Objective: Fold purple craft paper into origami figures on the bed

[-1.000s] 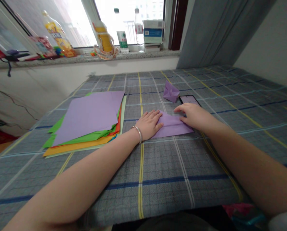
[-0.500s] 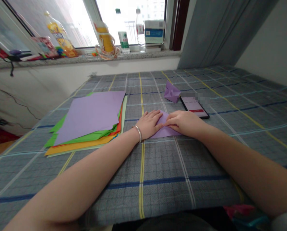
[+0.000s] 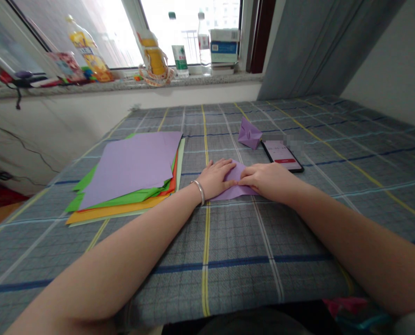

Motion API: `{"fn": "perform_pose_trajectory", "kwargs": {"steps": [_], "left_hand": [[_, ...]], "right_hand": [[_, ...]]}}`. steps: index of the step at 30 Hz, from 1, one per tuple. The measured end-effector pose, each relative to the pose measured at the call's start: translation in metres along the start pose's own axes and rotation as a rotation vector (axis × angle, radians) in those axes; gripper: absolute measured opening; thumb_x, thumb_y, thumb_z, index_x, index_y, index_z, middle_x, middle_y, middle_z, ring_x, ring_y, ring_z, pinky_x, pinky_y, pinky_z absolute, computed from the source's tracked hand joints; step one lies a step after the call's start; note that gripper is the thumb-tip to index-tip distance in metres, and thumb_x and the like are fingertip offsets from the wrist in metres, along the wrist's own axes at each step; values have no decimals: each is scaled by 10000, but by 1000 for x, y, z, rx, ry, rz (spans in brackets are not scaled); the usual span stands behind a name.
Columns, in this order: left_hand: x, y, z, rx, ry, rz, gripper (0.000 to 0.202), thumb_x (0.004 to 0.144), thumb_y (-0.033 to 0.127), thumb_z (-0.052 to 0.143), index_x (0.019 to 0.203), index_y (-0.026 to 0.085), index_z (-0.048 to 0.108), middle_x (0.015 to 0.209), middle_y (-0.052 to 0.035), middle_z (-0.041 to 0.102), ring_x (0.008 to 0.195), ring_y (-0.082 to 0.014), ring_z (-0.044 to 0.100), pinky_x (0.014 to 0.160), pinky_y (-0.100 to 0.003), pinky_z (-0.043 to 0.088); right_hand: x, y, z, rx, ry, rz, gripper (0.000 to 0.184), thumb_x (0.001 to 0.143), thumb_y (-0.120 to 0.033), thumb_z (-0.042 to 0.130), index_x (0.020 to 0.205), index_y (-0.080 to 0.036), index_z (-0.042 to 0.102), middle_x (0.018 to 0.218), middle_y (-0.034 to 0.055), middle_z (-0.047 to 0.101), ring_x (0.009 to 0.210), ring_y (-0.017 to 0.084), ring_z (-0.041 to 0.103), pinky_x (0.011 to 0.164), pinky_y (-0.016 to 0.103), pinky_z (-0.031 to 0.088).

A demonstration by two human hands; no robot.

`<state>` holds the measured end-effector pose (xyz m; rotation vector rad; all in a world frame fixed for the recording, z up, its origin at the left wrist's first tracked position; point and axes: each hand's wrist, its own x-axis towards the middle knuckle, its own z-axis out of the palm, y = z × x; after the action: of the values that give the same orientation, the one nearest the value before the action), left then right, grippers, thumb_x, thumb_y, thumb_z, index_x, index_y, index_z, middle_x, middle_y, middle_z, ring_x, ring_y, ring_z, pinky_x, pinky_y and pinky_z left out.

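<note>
A folded piece of purple paper (image 3: 235, 191) lies on the checked cloth in front of me, partly covered by both hands. My left hand (image 3: 216, 177) rests flat on its left side, fingers stretched out, a silver bangle at the wrist. On the right side, my right hand (image 3: 263, 179) pinches the paper between thumb and fingers near its middle. Just beyond stands a folded purple paper shape (image 3: 249, 135), with a phone (image 3: 282, 156) lying beside it, its screen lit.
To the left is a stack of coloured paper, a purple sheet (image 3: 134, 163) on top and green, orange and yellow below. Bottles (image 3: 203, 44), a yellow cup (image 3: 154, 58) and boxes (image 3: 224, 49) stand on the windowsill. A grey curtain (image 3: 312, 46) hangs at the back right.
My right hand has shifted very slightly with the paper, whose near edge now lifts a little. My left hand stays almost in place.
</note>
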<state>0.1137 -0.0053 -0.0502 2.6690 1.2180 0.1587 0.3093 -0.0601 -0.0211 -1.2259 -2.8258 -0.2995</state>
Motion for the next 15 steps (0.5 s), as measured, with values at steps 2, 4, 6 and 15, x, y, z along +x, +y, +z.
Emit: {"fn": "perform_pose_trajectory", "kwargs": {"steps": [2, 4, 6, 15], "left_hand": [[0, -1, -1, -6, -8, 1, 625, 906, 461, 496, 1451, 204, 330, 1554, -89, 279, 1441, -277, 224, 1156, -565, 167], [-1, -2, -3, -6, -17, -5, 621, 900, 445, 512, 1450, 214, 339, 1558, -84, 271, 1444, -286, 211, 1153, -573, 163], [-2, -4, -5, -6, -25, -15, 614, 894, 437, 524, 1444, 221, 356, 1557, -82, 274, 1444, -293, 207, 1152, -574, 160], [-12, -21, -18, 13, -96, -70, 640, 874, 439, 553, 1459, 295, 337, 1565, -73, 254, 1444, -338, 181, 1120, -634, 146]], "right_hand": [[-1, 1, -3, -8, -27, 4, 241, 906, -209, 521, 1000, -279, 731, 1023, 18, 709, 920, 199, 626, 664, 290, 403], [-1, 2, -6, -21, -58, 31, 231, 895, -201, 530, 937, -275, 746, 1007, 20, 714, 920, 200, 625, 675, 293, 403], [-2, 3, -8, -29, -84, 72, 237, 888, -198, 536, 917, -285, 754, 1010, 20, 717, 933, 206, 624, 683, 298, 406], [-6, 10, -18, 14, -192, 222, 229, 838, -164, 572, 825, -287, 765, 1011, 20, 729, 922, 201, 642, 675, 290, 423]]}}
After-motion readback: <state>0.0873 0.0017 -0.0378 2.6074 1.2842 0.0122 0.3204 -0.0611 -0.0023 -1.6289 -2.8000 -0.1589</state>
